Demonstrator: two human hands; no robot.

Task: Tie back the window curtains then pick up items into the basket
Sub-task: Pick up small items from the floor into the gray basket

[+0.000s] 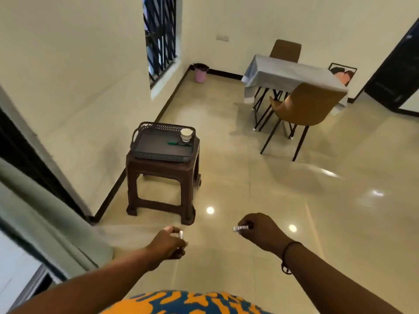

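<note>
A dark grey tray-like basket (145,141) sits on a brown plastic stool (158,177) ahead of me. Inside it are a stack of white cups (186,134) and a green pen (179,144). My left hand (167,243) grips a small white item (181,234) whose shape I cannot make out. My right hand (256,230) holds a white marker-like stick (240,228) with dark print, pointing left. Both hands hover over the floor in front of the stool. A grey-green curtain (45,223) hangs gathered at the left.
A barred window (162,35) is in the left wall, with a pink bin (200,73) in the corner. A cloth-covered table (290,75) and two brown chairs (303,107) stand at the back right. Glossy tiled floor (317,200) spreads to the right.
</note>
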